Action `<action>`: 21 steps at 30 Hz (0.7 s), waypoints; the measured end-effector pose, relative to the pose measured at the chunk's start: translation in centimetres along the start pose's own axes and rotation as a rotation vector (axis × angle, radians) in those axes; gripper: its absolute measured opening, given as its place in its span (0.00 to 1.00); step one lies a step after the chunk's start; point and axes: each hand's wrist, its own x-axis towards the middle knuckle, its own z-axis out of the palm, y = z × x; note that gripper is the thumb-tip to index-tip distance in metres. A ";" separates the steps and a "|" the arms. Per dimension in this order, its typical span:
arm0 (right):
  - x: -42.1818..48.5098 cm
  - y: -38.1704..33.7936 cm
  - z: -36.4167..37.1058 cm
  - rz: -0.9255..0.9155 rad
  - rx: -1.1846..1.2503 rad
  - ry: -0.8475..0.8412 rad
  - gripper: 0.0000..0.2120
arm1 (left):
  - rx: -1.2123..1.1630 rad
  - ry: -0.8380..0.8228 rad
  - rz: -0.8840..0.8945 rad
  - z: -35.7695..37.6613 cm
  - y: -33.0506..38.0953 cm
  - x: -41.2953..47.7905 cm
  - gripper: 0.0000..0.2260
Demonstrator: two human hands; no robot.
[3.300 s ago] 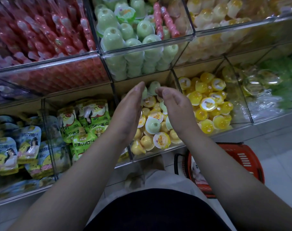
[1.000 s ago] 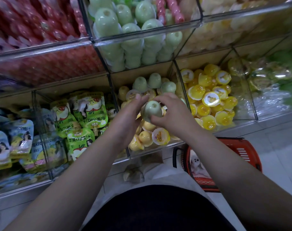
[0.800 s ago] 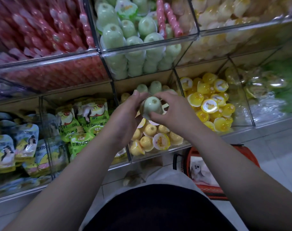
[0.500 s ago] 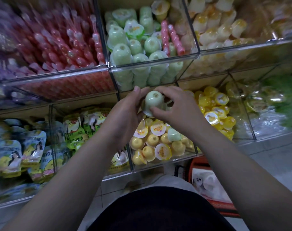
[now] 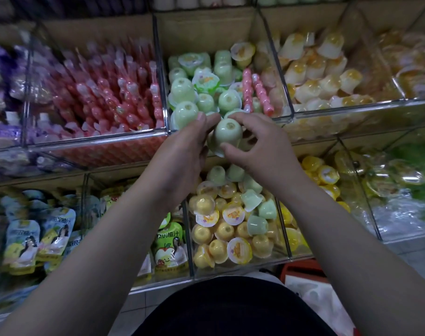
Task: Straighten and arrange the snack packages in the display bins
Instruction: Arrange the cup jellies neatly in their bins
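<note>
Holding what, at this moment?

One green jelly cup (image 5: 228, 134), its narrow dimpled end toward the camera, gripped between both hands. The right hand (image 5: 262, 146) pinches it, thumb at the rim and forefinger over the top. The left hand (image 5: 182, 151) curls against its left side.

Where is the cup?

In the air, in front of the clear front edge of the upper middle bin (image 5: 161, 78), just below the green cups (image 5: 183, 89) heaped in that bin.

And underneath?

The lower middle bin (image 5: 188, 241) lies below the hands, full of yellow cups (image 5: 201, 232) with a few pale green cups (image 5: 257, 224) mixed in.

What flanks them?

Left of the upper bin, pink stick packs (image 5: 114, 98) lean in rows; two pink sticks (image 5: 247, 90) also lie among the green cups. To its right sit pale orange cups (image 5: 325, 73). At lower left, printed drink pouches (image 5: 170, 246) stand behind clear walls. At lower right are bright yellow tubs (image 5: 327, 174), then clear-wrapped packs too blurred to read. A red basket (image 5: 301, 269) shows near the floor beside the person's dark lap.
</note>
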 end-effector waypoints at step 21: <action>8.8 2.8 2.7 0.001 -0.034 -0.029 0.26 | 0.043 0.082 0.004 0.2 1.8 5.2 0.33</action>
